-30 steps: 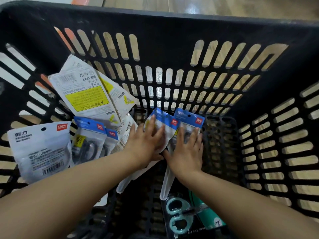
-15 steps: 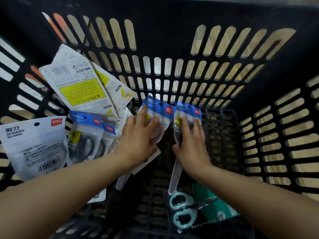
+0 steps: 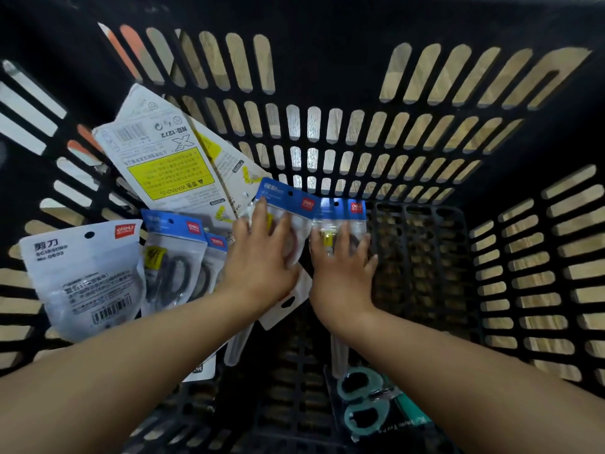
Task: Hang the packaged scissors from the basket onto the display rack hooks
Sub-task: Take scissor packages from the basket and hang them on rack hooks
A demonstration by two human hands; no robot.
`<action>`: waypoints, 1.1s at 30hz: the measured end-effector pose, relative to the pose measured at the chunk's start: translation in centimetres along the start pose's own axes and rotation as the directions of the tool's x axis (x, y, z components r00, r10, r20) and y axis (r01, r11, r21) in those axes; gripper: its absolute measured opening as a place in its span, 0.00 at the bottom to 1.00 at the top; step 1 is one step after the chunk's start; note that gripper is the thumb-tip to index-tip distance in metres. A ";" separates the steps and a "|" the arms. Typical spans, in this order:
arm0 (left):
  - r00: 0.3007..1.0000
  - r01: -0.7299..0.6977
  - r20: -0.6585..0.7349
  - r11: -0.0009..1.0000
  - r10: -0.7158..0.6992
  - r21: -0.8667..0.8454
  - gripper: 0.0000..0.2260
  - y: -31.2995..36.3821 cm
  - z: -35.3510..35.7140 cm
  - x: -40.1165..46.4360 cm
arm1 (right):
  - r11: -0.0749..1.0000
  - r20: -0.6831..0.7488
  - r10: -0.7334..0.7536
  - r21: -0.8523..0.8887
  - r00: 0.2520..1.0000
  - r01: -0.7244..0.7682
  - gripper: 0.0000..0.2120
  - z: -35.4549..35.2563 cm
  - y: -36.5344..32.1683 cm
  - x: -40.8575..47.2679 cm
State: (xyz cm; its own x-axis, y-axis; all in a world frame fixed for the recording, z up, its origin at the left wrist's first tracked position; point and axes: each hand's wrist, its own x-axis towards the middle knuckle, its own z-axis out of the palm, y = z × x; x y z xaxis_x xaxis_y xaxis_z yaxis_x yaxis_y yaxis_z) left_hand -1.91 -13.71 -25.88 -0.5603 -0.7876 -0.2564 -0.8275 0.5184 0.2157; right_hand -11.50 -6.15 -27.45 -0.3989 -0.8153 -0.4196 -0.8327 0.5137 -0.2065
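I am looking down into a black slotted basket. My left hand lies over a clear scissors package with a blue header and holds it, thumb hidden underneath. My right hand holds a second blue-headed scissors package right beside the first. Both packages' narrow clear tips hang down below my wrists. The display rack is out of view.
More packages lean on the left wall: a white one with a yellow warning label, a grey-white pouch and two blue-headed packs of black scissors. A pack of teal-handled scissors lies at the near floor.
Both hands have gone from lying flat on the two blue-headed packages to holding them. The packages have tilted up slightly and drawn closer together.
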 end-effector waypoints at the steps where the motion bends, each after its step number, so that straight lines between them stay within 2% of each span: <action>1: 1.000 -0.010 -0.007 1.000 0.010 -0.008 0.34 0.0 0.1 -0.1 | 1.000 -0.013 -0.010 -0.023 1.000 0.010 0.34 0.1 -0.1 -0.1; 4: 0.998 -0.054 -0.038 0.999 0.054 0.001 0.30 -0.1 0.5 -0.2 | 0.995 -0.119 -0.079 -0.062 0.990 0.072 0.33 1.4 -0.2 -0.6; 6: 0.998 -0.059 -0.029 0.998 0.060 0.017 0.30 -0.2 0.7 -0.2 | 0.991 -0.182 -0.116 -0.079 0.976 0.104 0.40 1.7 -0.2 -0.7; 8: 0.999 -0.043 -0.004 0.999 0.044 0.033 0.32 -0.3 0.5 0.0 | 0.994 -0.149 -0.074 -0.097 0.986 0.060 0.48 2.1 0.5 -0.7; 10: 1.000 -0.020 0.024 0.999 0.019 0.032 0.34 -0.5 0.0 0.0 | 0.994 -0.144 -0.059 -0.104 0.988 0.044 0.50 1.8 1.1 -1.2; 12: 0.999 -0.027 0.040 0.999 0.025 0.037 0.35 -0.7 -1.0 -0.2 | 0.991 -0.169 -0.074 -0.126 0.983 0.053 0.46 0.4 2.1 -1.6; 14: 0.996 -0.069 0.061 0.996 0.065 0.060 0.35 -0.6 -2.5 -1.1 | 0.981 -0.080 -0.097 -0.175 0.992 0.082 0.42 -2.0 3.8 -2.5; 15: 0.994 -0.092 0.072 0.993 0.087 0.070 0.36 -0.3 -3.4 -1.9 | 0.977 -0.065 -0.105 -0.194 0.992 0.091 0.42 -3.6 4.2 -3.2; 16: 0.992 -0.106 0.081 0.992 0.101 0.063 0.36 0.1 -4.3 -2.9 | 0.968 -0.111 -0.137 -0.226 0.984 0.110 0.44 -5.2 4.3 -4.0; 19: 0.994 -0.098 0.052 0.994 0.101 -0.047 0.35 1.7 -8.2 -6.3 | 0.958 -0.147 -0.139 -0.271 0.979 0.096 0.49 -10.3 3.8 -6.6; 22: 1.000 -0.024 -0.019 0.985 0.022 -0.170 0.36 3.3 -14.5 -9.5 | 0.938 -0.220 -0.236 -0.304 0.946 0.163 0.45 -17.2 2.0 -10.1; 24: 0.995 0.016 -0.093 0.983 -0.034 -0.181 0.38 4.1 -20.2 -11.4 | 0.945 -0.305 -0.276 -0.258 0.911 0.200 0.40 -22.6 -0.2 -12.3; 27: 0.965 0.029 -0.250 0.984 -0.074 -0.178 0.41 4.5 -30.1 -14.4 | 0.932 -0.381 -0.343 -0.249 0.859 0.262 0.38 -32.1 -4.4 -15.9; 30: 0.910 0.075 -0.395 0.986 -0.130 -0.152 0.41 5.2 -42.0 -17.4 | 0.907 -0.471 -0.421 -0.225 0.776 0.355 0.31 -42.7 -9.1 -19.5; 33: 0.819 0.143 -0.534 0.976 -0.210 -0.165 0.40 5.8 -54.6 -20.8 | 0.873 -0.581 -0.467 -0.181 0.666 0.454 0.35 -54.1 -14.4 -23.0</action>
State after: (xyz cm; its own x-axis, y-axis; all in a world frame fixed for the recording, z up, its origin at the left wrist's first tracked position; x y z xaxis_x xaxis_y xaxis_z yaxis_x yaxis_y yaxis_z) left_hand 6.98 -12.51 32.13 -0.2656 -0.9318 0.2474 -0.8815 0.3387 0.3290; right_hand -11.08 -9.20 32.98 -0.0999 -0.9384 0.3308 -0.9772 0.0299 -0.2104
